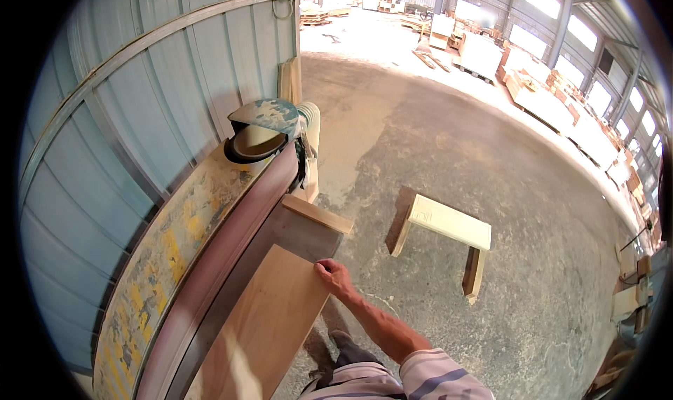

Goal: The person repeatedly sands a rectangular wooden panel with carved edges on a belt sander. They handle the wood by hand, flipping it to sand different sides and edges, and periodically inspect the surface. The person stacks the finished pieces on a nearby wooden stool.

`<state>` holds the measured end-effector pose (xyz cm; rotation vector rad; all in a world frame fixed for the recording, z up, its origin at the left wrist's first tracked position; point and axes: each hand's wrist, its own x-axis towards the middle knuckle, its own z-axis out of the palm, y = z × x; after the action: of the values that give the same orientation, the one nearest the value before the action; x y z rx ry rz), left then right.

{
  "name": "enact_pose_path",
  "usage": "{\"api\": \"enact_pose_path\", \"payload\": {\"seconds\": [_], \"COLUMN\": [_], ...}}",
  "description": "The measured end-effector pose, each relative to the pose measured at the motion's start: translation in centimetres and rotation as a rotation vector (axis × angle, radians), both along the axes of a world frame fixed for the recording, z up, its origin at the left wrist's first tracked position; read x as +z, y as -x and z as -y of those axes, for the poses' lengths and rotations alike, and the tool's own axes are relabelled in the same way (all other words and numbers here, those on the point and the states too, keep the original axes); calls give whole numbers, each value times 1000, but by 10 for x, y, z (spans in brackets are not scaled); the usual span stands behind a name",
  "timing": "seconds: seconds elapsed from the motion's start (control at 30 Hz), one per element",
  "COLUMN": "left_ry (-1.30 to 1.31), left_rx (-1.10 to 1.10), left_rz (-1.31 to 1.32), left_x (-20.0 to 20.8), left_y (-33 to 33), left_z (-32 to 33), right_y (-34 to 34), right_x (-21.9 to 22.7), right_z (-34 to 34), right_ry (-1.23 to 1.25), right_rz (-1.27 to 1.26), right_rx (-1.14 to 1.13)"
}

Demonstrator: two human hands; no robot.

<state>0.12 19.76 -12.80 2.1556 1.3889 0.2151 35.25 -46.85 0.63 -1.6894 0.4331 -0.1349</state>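
A wide wooden board (266,316) lies on the grey bed (298,232) of a long belt sander. My right hand (335,276) is closed on the board's right edge near its far corner, with the fingers curled in. The sander's reddish belt (231,246) runs upright along the left of the bed, and the board lies beside it; whether they touch nearer to me I cannot tell. A narrow wooden strip (317,213) sits across the far end of the bed. My left hand is out of the picture.
The sander's worn yellow body (168,260) stands along a blue corrugated wall (147,84), with a ribbed hose (308,112) at its far end. To the right, a small pale wooden bench (450,221) stands on the concrete floor. Stacks of wood (536,95) line the far right.
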Motion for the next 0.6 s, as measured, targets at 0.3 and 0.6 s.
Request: {"api": "enact_pose_path", "payload": {"seconds": [0.3, 0.6], "left_ry": [47, 2], "left_rx": [-244, -422], "left_rz": [2, 2], "left_x": [-15, 26], "left_y": [-36, -186], "left_z": [-34, 62], "right_y": [-1, -4], "right_x": [-10, -31], "right_z": [-21, -30], "right_ry": [177, 500], "right_rz": [182, 435], "right_rx": [-159, -122]}}
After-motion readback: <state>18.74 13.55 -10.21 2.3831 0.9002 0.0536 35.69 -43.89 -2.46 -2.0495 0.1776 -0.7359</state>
